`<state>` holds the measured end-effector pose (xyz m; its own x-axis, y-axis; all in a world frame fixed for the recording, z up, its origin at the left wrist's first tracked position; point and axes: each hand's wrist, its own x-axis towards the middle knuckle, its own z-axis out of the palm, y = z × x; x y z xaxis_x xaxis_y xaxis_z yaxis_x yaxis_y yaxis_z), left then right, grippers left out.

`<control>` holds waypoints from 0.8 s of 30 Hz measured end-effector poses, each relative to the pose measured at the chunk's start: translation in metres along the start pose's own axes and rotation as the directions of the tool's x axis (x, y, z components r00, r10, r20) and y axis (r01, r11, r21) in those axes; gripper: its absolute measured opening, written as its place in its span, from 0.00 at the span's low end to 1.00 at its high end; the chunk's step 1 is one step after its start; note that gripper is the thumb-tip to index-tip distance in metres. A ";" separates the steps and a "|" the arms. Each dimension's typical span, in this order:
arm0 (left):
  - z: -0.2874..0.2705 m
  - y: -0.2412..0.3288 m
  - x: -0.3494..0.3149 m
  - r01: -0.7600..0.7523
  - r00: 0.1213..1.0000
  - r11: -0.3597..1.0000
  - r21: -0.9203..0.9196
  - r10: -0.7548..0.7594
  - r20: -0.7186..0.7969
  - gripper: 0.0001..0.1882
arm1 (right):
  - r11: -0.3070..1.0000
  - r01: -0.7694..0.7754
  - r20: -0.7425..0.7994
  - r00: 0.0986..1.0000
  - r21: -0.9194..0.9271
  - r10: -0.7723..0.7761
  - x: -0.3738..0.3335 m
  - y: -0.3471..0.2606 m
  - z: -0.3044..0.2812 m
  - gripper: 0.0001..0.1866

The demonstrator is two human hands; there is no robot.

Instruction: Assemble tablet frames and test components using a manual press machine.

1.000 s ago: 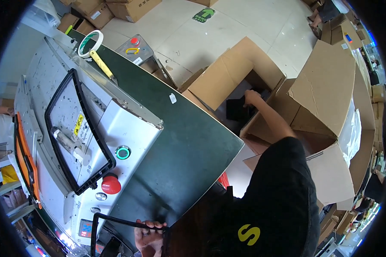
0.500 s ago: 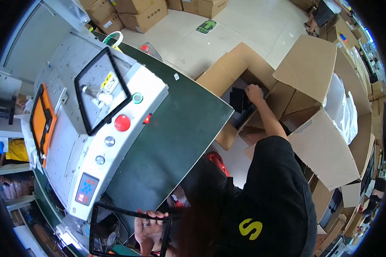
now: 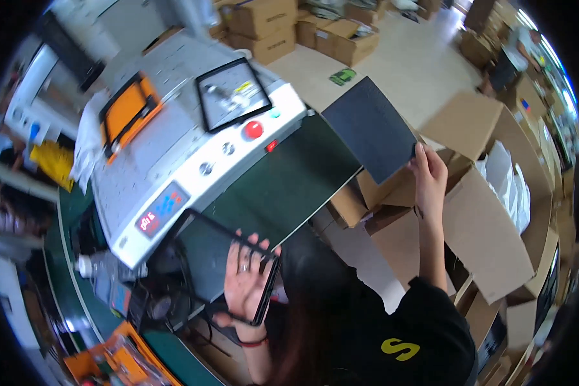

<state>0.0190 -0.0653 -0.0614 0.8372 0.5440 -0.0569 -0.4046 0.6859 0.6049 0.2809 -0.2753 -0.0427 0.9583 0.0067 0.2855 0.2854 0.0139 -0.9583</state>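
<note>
My left hand (image 3: 243, 283) holds a black rectangular frame (image 3: 269, 289) with a see-through middle, at the near edge of the dark green table. The fingers and palm show through the frame; the thumb is at its lower edge. Raised over the table's right corner, my right hand (image 3: 430, 174) pinches a thin dark grey rectangular sheet (image 3: 372, 132) by its lower right corner. Another black frame (image 3: 202, 106) lies on top of the white machine (image 3: 193, 170), beside its red button (image 3: 254, 129).
An open cardboard box (image 3: 489, 238) with a white plastic bag (image 3: 509, 183) stands to the right. An orange frame-like piece (image 3: 130, 116) lies on the machine's far left. At lower left are a clear bottle (image 3: 103, 265) and an orange tray (image 3: 83, 367). Another person (image 3: 518, 55) is at far right.
My right hand has come up out of the cardboard box with the dark sheet. My left hand has lifted the black frame up and to the right. The whole view has shifted.
</note>
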 end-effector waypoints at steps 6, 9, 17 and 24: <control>0.019 -0.007 -0.014 -0.185 0.976 0.974 -0.129 0.198 0.092 0.67 | 0.774 0.580 0.471 0.773 -0.254 -0.425 -0.090 -0.091 0.032 0.10; 0.010 -0.017 -0.025 -0.242 0.962 0.951 -0.195 0.261 0.083 0.67 | 0.542 0.840 0.697 0.380 0.015 -0.608 -0.119 -0.117 0.053 0.16; -0.004 -0.030 -0.067 -0.224 0.975 0.974 -0.042 0.224 -0.008 0.65 | 0.332 0.878 0.719 -0.020 0.345 -0.695 -0.138 -0.119 0.057 0.12; -0.033 -0.049 -0.061 -0.287 0.952 0.937 -0.202 0.302 0.048 0.51 | 0.374 0.847 0.691 0.012 0.377 -0.723 -0.146 -0.111 0.057 0.10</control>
<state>-0.0242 -0.1162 -0.1133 0.6928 0.7017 0.1666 -0.6931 0.5840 0.4227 0.1090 -0.2206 0.0230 -0.2020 0.6805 0.7043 0.9147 0.3881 -0.1126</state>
